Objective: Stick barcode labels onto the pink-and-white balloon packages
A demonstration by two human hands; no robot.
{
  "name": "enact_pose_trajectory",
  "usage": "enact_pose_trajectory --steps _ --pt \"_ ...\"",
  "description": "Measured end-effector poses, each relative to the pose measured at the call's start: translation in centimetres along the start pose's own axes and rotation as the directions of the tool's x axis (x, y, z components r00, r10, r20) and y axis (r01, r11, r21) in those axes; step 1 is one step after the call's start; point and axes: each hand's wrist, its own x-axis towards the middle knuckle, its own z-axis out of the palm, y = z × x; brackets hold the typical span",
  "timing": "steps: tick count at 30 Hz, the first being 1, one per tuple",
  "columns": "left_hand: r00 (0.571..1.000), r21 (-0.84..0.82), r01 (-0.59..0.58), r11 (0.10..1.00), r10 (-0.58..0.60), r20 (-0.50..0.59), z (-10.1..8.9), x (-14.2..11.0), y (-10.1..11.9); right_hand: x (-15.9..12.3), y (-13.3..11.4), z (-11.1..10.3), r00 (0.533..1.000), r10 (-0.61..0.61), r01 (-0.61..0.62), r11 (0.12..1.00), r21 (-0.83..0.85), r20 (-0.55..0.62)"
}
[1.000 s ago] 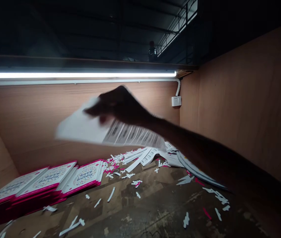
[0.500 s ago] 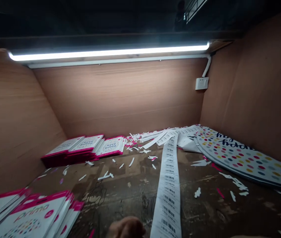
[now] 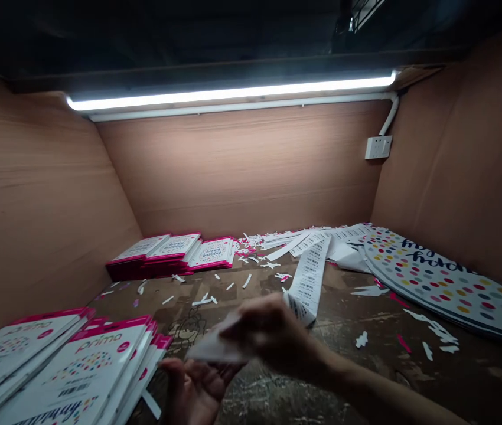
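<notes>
The right hand (image 3: 264, 330) seems to grip the white near end of the label strip (image 3: 310, 274), although blur hides the fingertips; the left hand (image 3: 202, 383) is just below, palm up and loosely opened, and one cannot tell whether it touches the paper. Beyond the right hand, the strip bends sharply and runs toward the rear of the desk (image 3: 322, 383), so a hard pull could perhaps crease or tear it there, or drag loose scraps (image 3: 361, 339) along
</notes>
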Motion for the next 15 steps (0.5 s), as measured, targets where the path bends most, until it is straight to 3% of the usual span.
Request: enact_pose_trajectory --steps 2,4,7,10,12,15 --pt "0.994 -0.063 -0.066 0.996 0.071 0.081 1.0 1.0 0.1 1.5 0.2 -2.3 0.959 0.207 -0.131 0.929 0.345 -0.194" --pt "0.973 -0.122 -0.093 0.988 0.116 0.199 3.2 2.1 -0.2 2.5 0.3 -4.5 0.889 0.357 -0.143 0.813 0.564 -0.288" --pt "0.934 -0.19 -0.076 0.979 0.137 0.331 8.0 3.4 -0.6 2.8 0.2 -6.8 0.855 0.382 -0.128 0.811 0.571 -0.351" --pt "0.93 -0.248 -0.03 0.968 0.118 0.349 12.2 4.3 -1.0 2.1 0.4 -8.1 0.824 0.403 -0.131 0.82 0.557 -0.399" --pt "0.945 -0.254 0.006 0.967 0.078 0.318 13.9 4.8 -1.6 1.1 0.9 -9.2 0.816 0.406 -0.14 0.829 0.541 -0.411" --pt "0.976 -0.245 0.072 0.967 -0.018 0.216 14.7 5.3 -3.0 -1.5 2.3 -11.3 0.839 0.419 -0.21 0.837 0.505 -0.346"
